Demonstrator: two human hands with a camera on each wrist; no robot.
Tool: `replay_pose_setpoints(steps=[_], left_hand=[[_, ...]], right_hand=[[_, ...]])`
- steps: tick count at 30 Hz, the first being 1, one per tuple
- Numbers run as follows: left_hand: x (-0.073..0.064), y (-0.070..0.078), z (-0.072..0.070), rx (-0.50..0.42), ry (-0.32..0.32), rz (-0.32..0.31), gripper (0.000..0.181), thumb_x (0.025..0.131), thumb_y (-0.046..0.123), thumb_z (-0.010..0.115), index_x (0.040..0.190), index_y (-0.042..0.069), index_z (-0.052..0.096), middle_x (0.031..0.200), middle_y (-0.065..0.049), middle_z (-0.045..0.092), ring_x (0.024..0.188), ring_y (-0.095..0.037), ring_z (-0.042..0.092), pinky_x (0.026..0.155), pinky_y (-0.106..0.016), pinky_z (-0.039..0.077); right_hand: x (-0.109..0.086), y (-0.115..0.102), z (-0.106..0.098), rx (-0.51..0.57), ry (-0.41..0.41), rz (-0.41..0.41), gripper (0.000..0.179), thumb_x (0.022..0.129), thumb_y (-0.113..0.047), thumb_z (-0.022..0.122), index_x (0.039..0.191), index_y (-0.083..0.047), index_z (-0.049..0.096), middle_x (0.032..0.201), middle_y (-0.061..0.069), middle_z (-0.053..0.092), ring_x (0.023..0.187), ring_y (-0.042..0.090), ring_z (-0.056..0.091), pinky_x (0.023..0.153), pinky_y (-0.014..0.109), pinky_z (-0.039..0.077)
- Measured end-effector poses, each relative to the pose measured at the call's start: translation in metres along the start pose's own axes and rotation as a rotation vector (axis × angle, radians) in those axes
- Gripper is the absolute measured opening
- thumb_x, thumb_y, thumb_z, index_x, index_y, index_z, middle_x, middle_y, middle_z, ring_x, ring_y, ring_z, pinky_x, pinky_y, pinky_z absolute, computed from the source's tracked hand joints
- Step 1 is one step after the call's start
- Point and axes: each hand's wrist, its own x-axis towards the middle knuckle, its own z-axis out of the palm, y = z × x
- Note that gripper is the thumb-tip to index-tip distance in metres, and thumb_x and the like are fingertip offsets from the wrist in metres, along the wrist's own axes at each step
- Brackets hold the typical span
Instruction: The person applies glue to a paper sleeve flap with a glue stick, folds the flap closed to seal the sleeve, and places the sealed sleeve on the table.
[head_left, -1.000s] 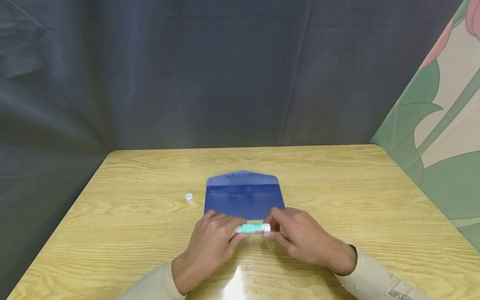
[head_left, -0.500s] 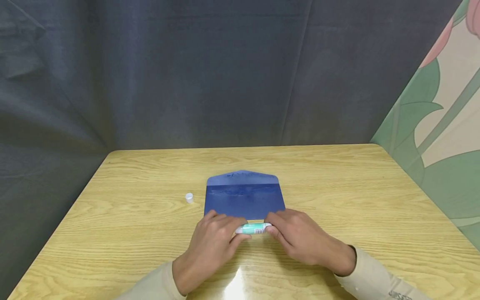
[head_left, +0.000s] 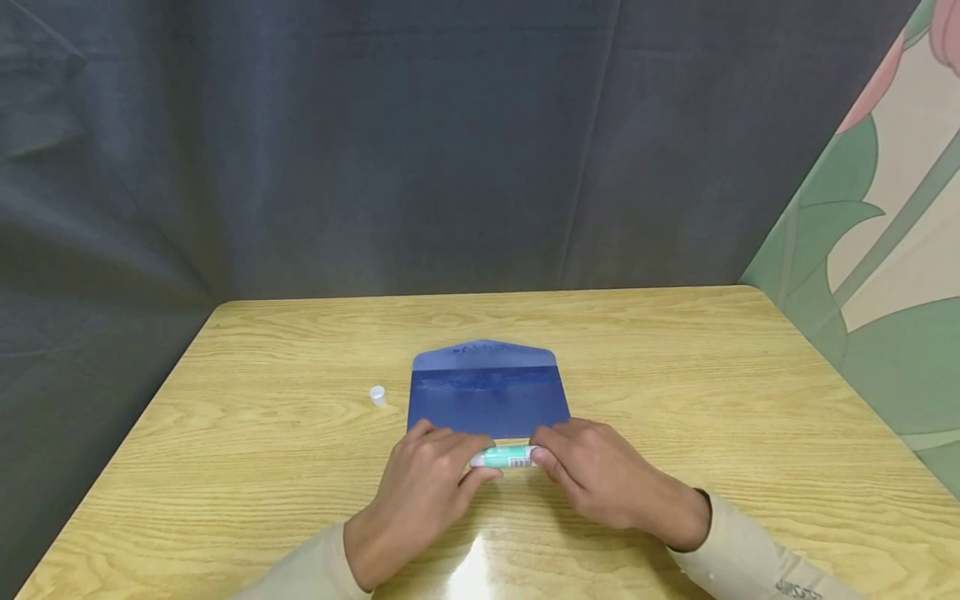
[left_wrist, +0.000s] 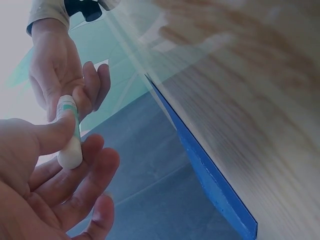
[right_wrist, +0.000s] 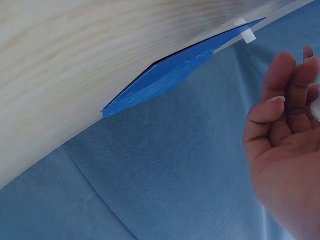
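Note:
A white glue stick with a teal label (head_left: 507, 457) lies level between both hands, near the front edge of a blue envelope (head_left: 489, 403). My left hand (head_left: 427, 479) pinches its left end between thumb and fingers. At the other end, the thumb and fingers of my right hand (head_left: 600, 475) grip the white base, mostly covering it. The left wrist view shows the glue stick's rounded white end (left_wrist: 70, 155) under the left thumb. The envelope lies with its flap (head_left: 483, 357) unfolded away from me, with dark wet-looking smears on flap and body.
A small white cap (head_left: 378, 396) stands on the wood-grain table (head_left: 262, 433), left of the envelope. A dark cloth (head_left: 420, 150) hangs behind the table. Along the right side is a panel with a leaf and flower pattern (head_left: 900, 333).
My right thumb and fingers have closed further over the glue stick's white base, and the stick has shifted slightly right. The left hand, envelope and cap stay put.

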Motion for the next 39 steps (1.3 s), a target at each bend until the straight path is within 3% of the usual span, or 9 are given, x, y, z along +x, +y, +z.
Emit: replay_pose_setpoints(steps=[6, 12, 17, 27, 39], left_hand=[[0.0009, -0.0004, -0.0008, -0.007, -0.004, -0.007, 0.030, 0.070, 0.034, 0.087, 0.090, 0.014, 0.076, 0.081, 0.005, 0.077, 0.063, -0.006, 0.066, 0.064, -0.022, 0.043], [0.0008, -0.0013, -0.0003, -0.004, -0.007, -0.001, 0.030, 0.070, 0.034, 0.086, 0.090, 0.015, 0.075, 0.081, 0.006, 0.077, 0.065, -0.006, 0.067, 0.064, -0.022, 0.043], [0.0004, -0.0016, 0.0000, 0.002, -0.012, 0.005, 0.029, 0.072, 0.034, 0.085, 0.091, 0.015, 0.074, 0.084, 0.006, 0.077, 0.068, -0.006, 0.068, 0.065, -0.022, 0.043], [0.0001, -0.0009, 0.0001, 0.007, -0.007, 0.000, 0.028, 0.074, 0.035, 0.084, 0.091, 0.015, 0.074, 0.083, 0.005, 0.077, 0.067, -0.006, 0.068, 0.064, -0.023, 0.043], [0.0000, -0.0011, -0.0007, 0.014, -0.011, 0.003, 0.029, 0.073, 0.036, 0.084, 0.091, 0.015, 0.075, 0.083, 0.005, 0.078, 0.066, -0.006, 0.068, 0.064, -0.023, 0.044]], right_hand=[[0.0000, -0.0007, 0.0001, 0.015, -0.027, 0.036, 0.019, 0.101, -0.017, 0.056, 0.084, -0.023, 0.052, 0.067, -0.018, 0.033, 0.062, -0.003, 0.034, 0.058, 0.012, 0.032], [-0.0013, -0.0008, -0.0004, 0.059, -0.025, 0.083, 0.002, 0.101, -0.025, 0.058, 0.099, -0.024, 0.057, 0.081, -0.018, 0.049, 0.070, -0.004, 0.044, 0.063, 0.013, 0.040], [-0.0006, 0.0000, -0.0006, 0.063, -0.010, 0.075, 0.019, 0.096, -0.034, 0.065, 0.108, -0.022, 0.055, 0.087, -0.017, 0.054, 0.073, 0.000, 0.052, 0.063, 0.012, 0.042], [0.0000, 0.0005, 0.0003, -0.015, 0.027, 0.070, 0.024, 0.090, -0.037, 0.070, 0.096, -0.020, 0.055, 0.081, -0.015, 0.060, 0.071, -0.005, 0.051, 0.060, 0.013, 0.043], [-0.0005, -0.0004, -0.0003, -0.048, 0.018, 0.032, 0.017, 0.097, -0.037, 0.062, 0.094, -0.021, 0.057, 0.074, -0.018, 0.050, 0.067, -0.004, 0.043, 0.062, 0.016, 0.041]])
